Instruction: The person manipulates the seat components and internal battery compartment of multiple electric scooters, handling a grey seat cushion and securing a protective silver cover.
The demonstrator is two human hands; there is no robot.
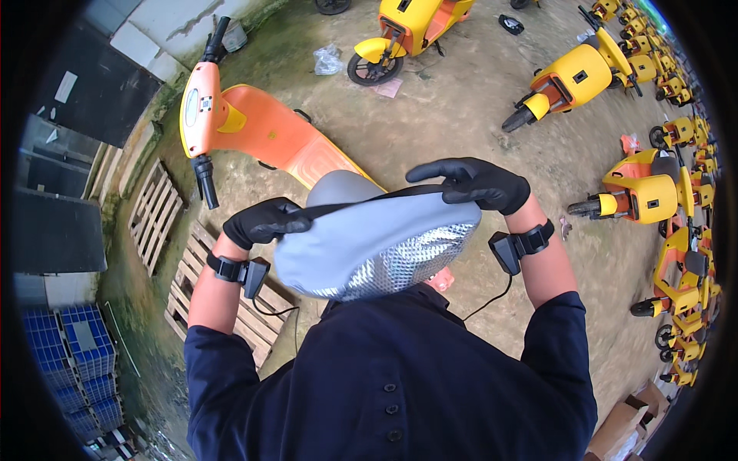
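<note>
A grey seat cover with shiny quilted silver material and a black band along its far edge is stretched between my two gloved hands. My left hand is closed on its left end. At the far right edge, my right hand pinches the band, with one finger held out to the left. Just beyond the cover shows a rounded grey surface, which looks like the seat of the orange and yellow scooter in front of me. The cover hides the scooter's rear.
Wooden pallets lie to the left, near stacked blue crates. Several yellow scooters stand at the right, the nearest a yellow scooter; another scooter is ahead. Cardboard boxes sit at lower right. Cables hang from my wrist devices.
</note>
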